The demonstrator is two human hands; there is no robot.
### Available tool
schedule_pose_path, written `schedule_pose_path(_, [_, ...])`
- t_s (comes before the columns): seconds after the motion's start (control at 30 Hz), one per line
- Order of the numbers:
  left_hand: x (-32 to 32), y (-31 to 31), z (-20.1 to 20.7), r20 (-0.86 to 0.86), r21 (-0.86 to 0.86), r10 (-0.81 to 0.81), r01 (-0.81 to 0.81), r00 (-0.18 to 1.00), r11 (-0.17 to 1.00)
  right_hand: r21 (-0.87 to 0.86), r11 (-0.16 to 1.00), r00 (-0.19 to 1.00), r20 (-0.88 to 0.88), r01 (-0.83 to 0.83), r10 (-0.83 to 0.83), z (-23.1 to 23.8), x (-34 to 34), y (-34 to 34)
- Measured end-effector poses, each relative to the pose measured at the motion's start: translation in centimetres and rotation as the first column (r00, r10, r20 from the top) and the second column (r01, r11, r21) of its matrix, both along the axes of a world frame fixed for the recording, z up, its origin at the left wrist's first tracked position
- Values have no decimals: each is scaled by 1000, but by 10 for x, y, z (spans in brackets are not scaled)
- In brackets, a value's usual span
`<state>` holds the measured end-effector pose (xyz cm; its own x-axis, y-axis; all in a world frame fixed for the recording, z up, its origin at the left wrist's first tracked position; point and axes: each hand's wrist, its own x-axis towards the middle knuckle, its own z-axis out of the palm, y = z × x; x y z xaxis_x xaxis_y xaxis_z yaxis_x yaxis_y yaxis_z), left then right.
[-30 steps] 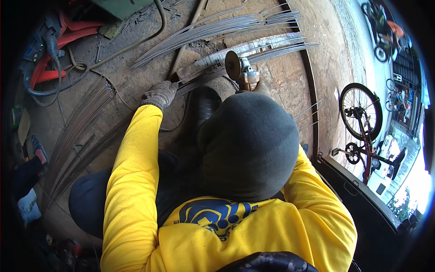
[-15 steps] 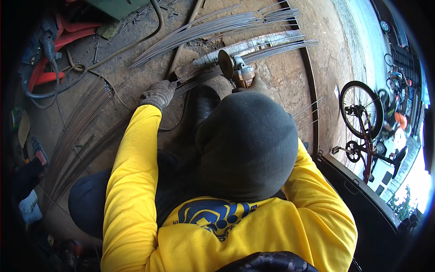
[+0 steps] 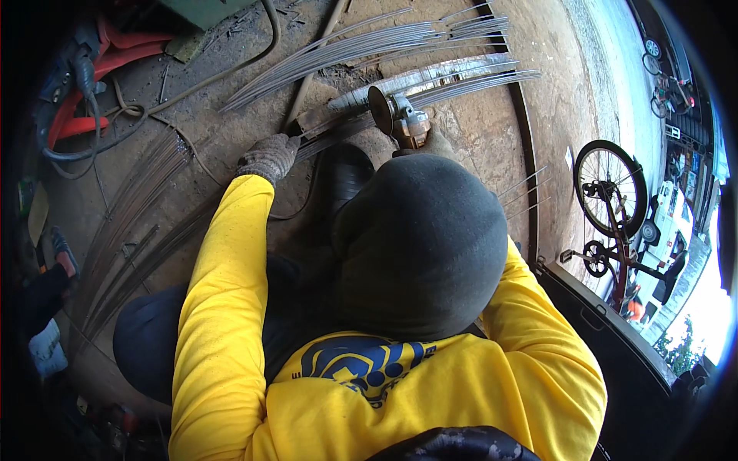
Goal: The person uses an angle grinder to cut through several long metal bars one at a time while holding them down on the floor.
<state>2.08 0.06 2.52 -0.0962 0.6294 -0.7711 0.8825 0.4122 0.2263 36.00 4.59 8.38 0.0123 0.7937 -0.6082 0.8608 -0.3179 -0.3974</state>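
Note:
My left hand [image 3: 268, 158], in a grey knit glove, is closed around a bundle of thin metal rods [image 3: 329, 138]. My right hand [image 3: 439, 144] grips an angle grinder [image 3: 407, 123] by its body. A dark rounded head covering [image 3: 421, 246] hides most of that hand and its forearm. The grinder's round disc [image 3: 381, 109] stands on edge over the rods, close to a long pale metal-clad bar [image 3: 423, 79]. Whether the disc touches the rods I cannot tell. A black boot [image 3: 344, 175] is planted just below the bundle.
More rods [image 3: 330, 61] lie beyond the bar, and darker ones [image 3: 131, 223] to the left. Cables [image 3: 215, 81] trail over the floor near a red and blue machine [image 3: 73, 100]. Another person's foot [image 3: 64, 252] is at far left. A bicycle [image 3: 611, 200] stands at the right.
Both hands, the grinder and the rods hold nearly the same places. In the street at the right, a figure in orange and vehicles have shifted.

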Motion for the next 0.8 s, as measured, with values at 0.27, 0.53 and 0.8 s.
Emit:
schedule_pose_path(0.27, [0,-3,-13,8,64,-8,8,1000,998,-4,1000,998,56,-13,14,2,-4,6])
schedule_pose_path(0.53, [0,-8,-10,7,85,12,-12,1000,996,34,999,999,-40,-8,10,-11,-3,8])
schedule_pose_path(0.8, [-2,-8,-6,-13,65,42,-41,999,997,-100,995,996,89,23,-14,3,-8,0])
